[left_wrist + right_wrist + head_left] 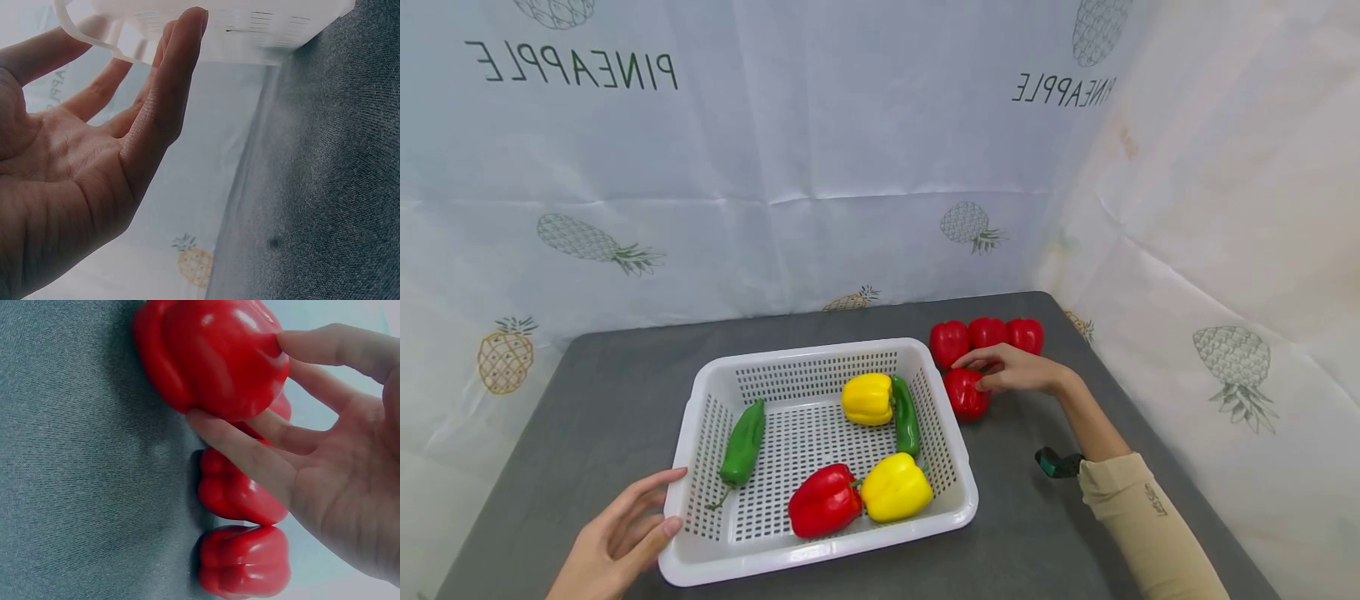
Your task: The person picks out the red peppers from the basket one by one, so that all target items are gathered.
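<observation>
My right hand holds a red bell pepper beside the right wall of a white plastic basket. In the right wrist view the thumb presses one side of this bell pepper and the fingers reach round the other. At the basket's left end, my left hand touches the rim with thumb and fingertips, its fingers mostly straight. Inside the basket lie a red bell pepper, two yellow bell peppers, one near the back and one at the front, and two long green peppers, one on the left.
Behind my right hand, three red bell peppers stand in a row on the dark grey tabletop. A pale curtain with pineapple prints hangs behind and to the right. A dark band sits on my right wrist.
</observation>
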The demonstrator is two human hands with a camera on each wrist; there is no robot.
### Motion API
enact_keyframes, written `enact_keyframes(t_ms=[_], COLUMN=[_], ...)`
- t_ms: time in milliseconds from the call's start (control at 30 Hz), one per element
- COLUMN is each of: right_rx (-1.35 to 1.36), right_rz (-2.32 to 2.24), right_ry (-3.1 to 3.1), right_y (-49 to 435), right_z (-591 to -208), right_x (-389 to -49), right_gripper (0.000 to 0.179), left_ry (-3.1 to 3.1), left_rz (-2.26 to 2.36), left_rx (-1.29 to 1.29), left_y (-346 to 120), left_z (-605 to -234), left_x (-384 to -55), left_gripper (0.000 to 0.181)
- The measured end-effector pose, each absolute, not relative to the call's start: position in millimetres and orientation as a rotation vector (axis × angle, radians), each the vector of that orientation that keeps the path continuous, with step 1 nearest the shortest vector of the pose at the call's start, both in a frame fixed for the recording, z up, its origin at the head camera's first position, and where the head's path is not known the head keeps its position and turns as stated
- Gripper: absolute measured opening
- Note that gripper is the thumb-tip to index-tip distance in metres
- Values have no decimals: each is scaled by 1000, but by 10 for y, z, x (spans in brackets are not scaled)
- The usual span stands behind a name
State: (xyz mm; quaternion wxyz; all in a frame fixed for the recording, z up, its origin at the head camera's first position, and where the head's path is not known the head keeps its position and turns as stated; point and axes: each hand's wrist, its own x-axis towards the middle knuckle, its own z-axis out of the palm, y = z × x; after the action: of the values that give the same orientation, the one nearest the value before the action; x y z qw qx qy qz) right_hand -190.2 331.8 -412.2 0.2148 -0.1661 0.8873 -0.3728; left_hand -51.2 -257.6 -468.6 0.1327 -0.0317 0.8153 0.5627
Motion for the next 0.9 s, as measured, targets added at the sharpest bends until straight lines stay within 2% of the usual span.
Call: enact_keyframes(t_ms=[367, 900], right_rx=[-533, -583], right_rz=[-1081, -1071], right_ry=[2507, 2577], right_y=[3317, 3316], right_z=[-4176, -4165], right_x=[-1907, -1944], right_gripper=[41, 37], left_ry=[2355, 2380], left_rz=[1657, 1646], left_rx=[-101, -73], left_y=[-2581, -2566], left_z=[-4698, -4685], left_x=[-491, -491], left_gripper=[59, 58])
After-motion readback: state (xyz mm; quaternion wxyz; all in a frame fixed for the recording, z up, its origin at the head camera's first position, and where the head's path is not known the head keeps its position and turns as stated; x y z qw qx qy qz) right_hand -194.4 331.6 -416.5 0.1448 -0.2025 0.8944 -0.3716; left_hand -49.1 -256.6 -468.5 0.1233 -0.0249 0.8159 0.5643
